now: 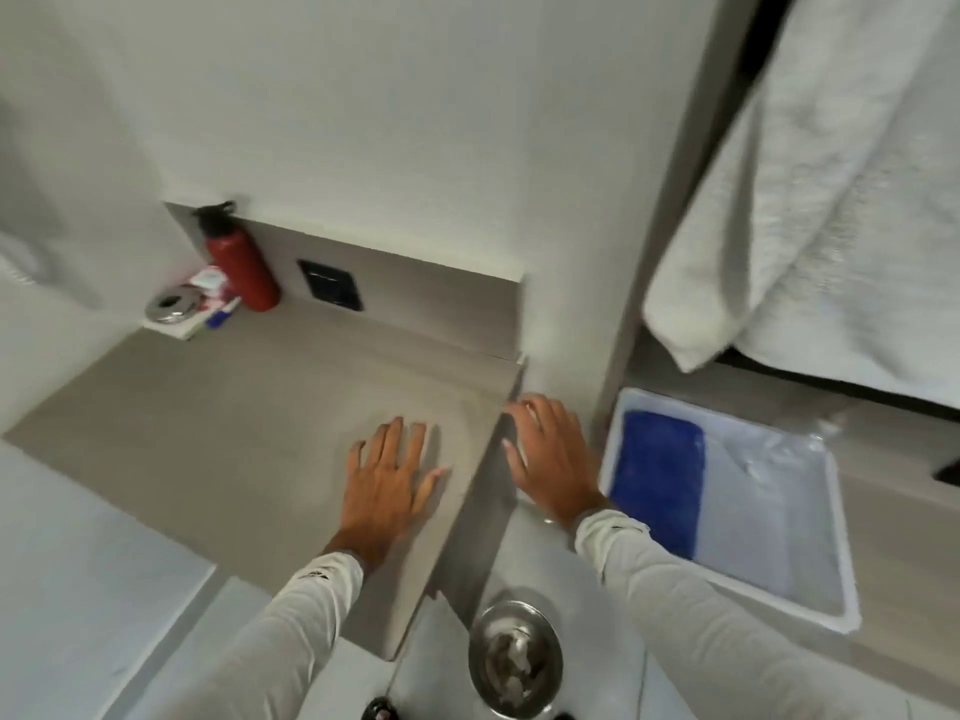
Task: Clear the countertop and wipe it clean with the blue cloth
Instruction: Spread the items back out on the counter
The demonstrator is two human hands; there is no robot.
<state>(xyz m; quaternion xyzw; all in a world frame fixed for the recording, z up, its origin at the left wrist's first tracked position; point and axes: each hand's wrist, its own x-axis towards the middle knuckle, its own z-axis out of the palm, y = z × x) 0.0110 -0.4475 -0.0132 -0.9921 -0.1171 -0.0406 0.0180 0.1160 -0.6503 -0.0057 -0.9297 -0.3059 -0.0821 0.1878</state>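
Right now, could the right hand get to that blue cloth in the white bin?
Probably yes. The right hand is open at the countertop's edge, holding nothing, and the blue cloth lies just beside it in the open-topped white bin. Nothing appears to stand between them.

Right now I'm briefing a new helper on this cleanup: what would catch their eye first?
Probably the red bottle standing in the far left corner of the countertop, with small clutter beside it. Next, the blue cloth lying in the white bin on the right. Near the counter's right edge, the left hand lies flat and the right hand reaches by the side.
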